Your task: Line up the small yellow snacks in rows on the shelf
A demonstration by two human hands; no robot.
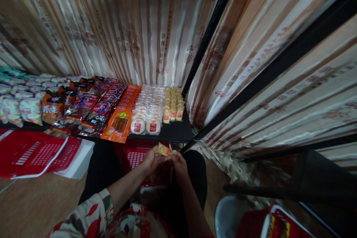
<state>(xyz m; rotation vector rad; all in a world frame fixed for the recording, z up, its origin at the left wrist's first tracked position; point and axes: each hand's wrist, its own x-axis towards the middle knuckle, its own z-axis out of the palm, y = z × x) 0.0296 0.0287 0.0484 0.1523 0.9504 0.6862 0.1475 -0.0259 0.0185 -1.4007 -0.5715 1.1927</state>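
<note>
Between my two hands, above my lap, is a small yellow snack packet (165, 150) with red print. My left hand (152, 160) grips its left end, and my right hand (179, 163) pinches its right end. Just beyond, on the black shelf (178, 134), similar yellow packets (173, 112) stand in rows at the right end. Left of them lie rows of round white wrapped cakes (145, 124), then a flat orange snack bag (118, 121).
Dark bags (95, 108), orange-and-black bags (52, 108) and white bags (30, 109) fill the shelf's left. Red baskets (41, 152) (138, 156) sit below. Black frame bars (212, 26) and curtains (156, 26) enclose the space. A pale tub (227, 215) is at lower right.
</note>
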